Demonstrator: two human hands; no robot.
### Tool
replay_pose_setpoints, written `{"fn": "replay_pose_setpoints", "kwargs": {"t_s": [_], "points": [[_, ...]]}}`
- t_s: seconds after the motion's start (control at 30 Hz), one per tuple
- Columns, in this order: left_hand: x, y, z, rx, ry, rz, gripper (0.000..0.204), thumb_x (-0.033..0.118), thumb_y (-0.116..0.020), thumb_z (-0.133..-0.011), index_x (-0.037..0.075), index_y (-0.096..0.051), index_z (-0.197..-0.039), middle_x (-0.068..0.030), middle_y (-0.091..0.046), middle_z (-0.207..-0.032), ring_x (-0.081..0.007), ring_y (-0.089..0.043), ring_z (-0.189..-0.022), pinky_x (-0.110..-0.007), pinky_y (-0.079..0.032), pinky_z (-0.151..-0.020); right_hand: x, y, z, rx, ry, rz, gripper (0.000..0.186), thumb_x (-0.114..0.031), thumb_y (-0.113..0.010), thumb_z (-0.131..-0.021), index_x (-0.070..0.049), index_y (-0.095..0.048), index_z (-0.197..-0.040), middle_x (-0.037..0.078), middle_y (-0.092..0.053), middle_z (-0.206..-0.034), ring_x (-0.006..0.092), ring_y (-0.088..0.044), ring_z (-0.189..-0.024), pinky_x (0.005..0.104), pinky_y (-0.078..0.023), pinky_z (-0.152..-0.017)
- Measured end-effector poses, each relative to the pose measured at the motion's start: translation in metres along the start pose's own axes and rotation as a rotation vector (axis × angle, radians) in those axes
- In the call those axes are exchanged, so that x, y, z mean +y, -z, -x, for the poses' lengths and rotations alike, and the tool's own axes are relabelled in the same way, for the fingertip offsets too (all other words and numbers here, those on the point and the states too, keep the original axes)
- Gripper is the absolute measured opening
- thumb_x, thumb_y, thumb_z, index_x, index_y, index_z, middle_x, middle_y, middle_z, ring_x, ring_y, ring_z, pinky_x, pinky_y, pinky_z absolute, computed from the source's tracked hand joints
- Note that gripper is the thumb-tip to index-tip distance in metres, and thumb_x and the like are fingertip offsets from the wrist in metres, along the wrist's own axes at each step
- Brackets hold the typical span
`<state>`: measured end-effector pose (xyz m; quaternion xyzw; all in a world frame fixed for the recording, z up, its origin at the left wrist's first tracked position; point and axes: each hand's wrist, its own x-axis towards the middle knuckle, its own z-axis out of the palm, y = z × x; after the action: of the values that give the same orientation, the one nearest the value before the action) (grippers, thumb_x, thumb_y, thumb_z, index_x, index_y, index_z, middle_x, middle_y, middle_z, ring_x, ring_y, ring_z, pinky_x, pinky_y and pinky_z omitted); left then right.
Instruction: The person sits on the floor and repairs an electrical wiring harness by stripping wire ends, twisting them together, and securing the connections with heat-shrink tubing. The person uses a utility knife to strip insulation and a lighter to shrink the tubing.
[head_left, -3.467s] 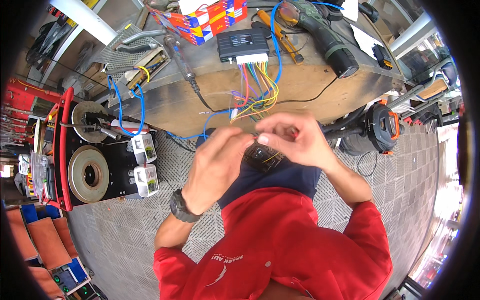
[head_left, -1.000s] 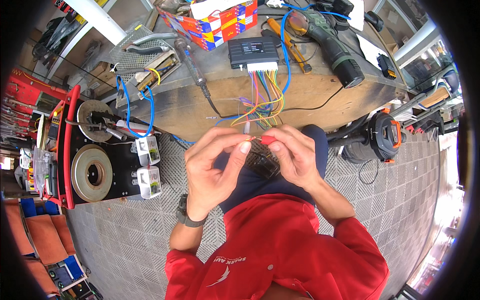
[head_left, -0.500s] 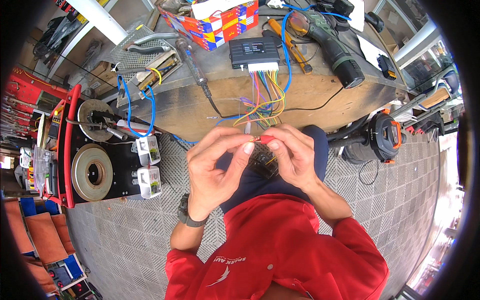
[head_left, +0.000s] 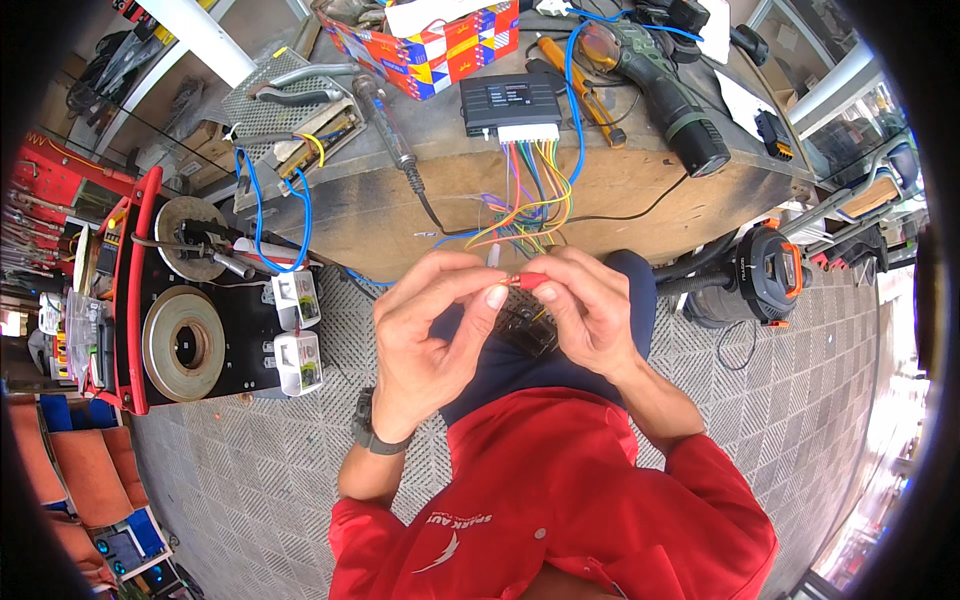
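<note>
Centrally, a small red piece [head_left: 532, 280] is held just above the lap, between the two hands. Its right part is pinched between thumb and fingers of the right hand [head_left: 592, 315]; at its left end, a thin coppery tip [head_left: 512, 280] is gripped by the thumb and forefinger of the left hand [head_left: 425, 325], whose palm is left uncovered. Beneath them a dark device [head_left: 528, 330], partly hidden, is rested on the lap.

Beyond the hands, a bundle of coloured wires [head_left: 530, 205] is hung over the edge of the workbench [head_left: 640, 195], plugged by a white connector [head_left: 528, 132] into a black module [head_left: 511, 103]. To the module's left, a pen-like tool [head_left: 385, 120] is laid near a patterned box [head_left: 455, 55]; to its right, an orange tool [head_left: 590, 95] and a green-and-black power tool [head_left: 670, 105] are set. Farther out, a black vacuum cleaner [head_left: 755, 270] is stood on the floor [head_left: 780, 400] at right, and a red-framed cart [head_left: 130, 370] is placed at left.
</note>
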<state>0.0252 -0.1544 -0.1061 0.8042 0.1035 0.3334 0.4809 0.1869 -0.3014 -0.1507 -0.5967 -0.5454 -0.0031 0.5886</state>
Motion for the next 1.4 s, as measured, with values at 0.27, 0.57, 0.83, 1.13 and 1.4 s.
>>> {"fn": "replay_pose_setpoints", "kwargs": {"t_s": [0.27, 0.57, 0.83, 1.13, 1.4], "points": [[0.013, 0.002, -0.004, 0.012, -0.119, -0.179, 0.014, -0.002, -0.086, -0.096, -0.001, -0.084, -0.110, -0.0134, -0.080, -0.106, -0.0242, -0.076, -0.092, -0.033, -0.059, -0.081, -0.002, 0.002, 0.000, 0.004, 0.044, 0.034, 0.016, -0.005, -0.077, -0.107, 0.001, -0.078, -0.122, 0.012, -0.076, -0.096, 0.0263, -0.068, -0.074, 0.0376, -0.056, -0.067], [0.016, 0.002, -0.004, 0.018, -0.183, -0.198, 0.015, -0.004, -0.086, -0.095, -0.001, -0.083, -0.109, -0.0135, -0.079, -0.104, -0.0255, -0.077, -0.091, -0.035, -0.060, -0.080, -0.001, 0.001, 0.002, 0.030, 0.070, 0.001, 0.017, -0.009, -0.078, -0.107, 0.001, -0.079, -0.120, 0.012, -0.077, -0.095, 0.0270, -0.070, -0.076, 0.0380, -0.057, -0.068], [0.016, 0.002, -0.004, -0.001, -0.162, -0.185, 0.015, -0.004, -0.086, -0.095, -0.001, -0.083, -0.109, -0.0128, -0.079, -0.104, -0.0241, -0.076, -0.091, -0.034, -0.060, -0.080, 0.002, 0.003, 0.004, 0.015, 0.064, -0.014, 0.017, -0.011, -0.077, -0.108, 0.001, -0.079, -0.121, 0.012, -0.077, -0.096, 0.0269, -0.069, -0.076, 0.0383, -0.057, -0.068], [0.016, 0.004, -0.005, -0.021, -0.153, -0.196, 0.016, -0.005, -0.085, -0.095, 0.000, -0.082, -0.110, -0.0129, -0.078, -0.105, -0.0246, -0.077, -0.092, -0.034, -0.060, -0.080, 0.000, 0.005, 0.004, -0.027, 0.047, -0.037, 0.021, -0.013, -0.078, -0.108, 0.002, -0.078, -0.123, 0.012, -0.077, -0.097, 0.0272, -0.068, -0.078, 0.0385, -0.056, -0.071], [0.015, 0.007, -0.008, -0.031, -0.190, -0.250, 0.024, -0.002, -0.085, -0.096, 0.001, -0.083, -0.120, -0.0138, -0.076, -0.111, -0.0306, -0.079, -0.093, -0.038, -0.062, -0.079, 0.004, 0.008, 0.002, -0.059, 0.068, -0.042, 0.025, -0.010, -0.080, -0.105, 0.000, -0.078, -0.127, 0.012, -0.076, -0.099, 0.0298, -0.067, -0.084, 0.0410, -0.056, -0.078]]}}
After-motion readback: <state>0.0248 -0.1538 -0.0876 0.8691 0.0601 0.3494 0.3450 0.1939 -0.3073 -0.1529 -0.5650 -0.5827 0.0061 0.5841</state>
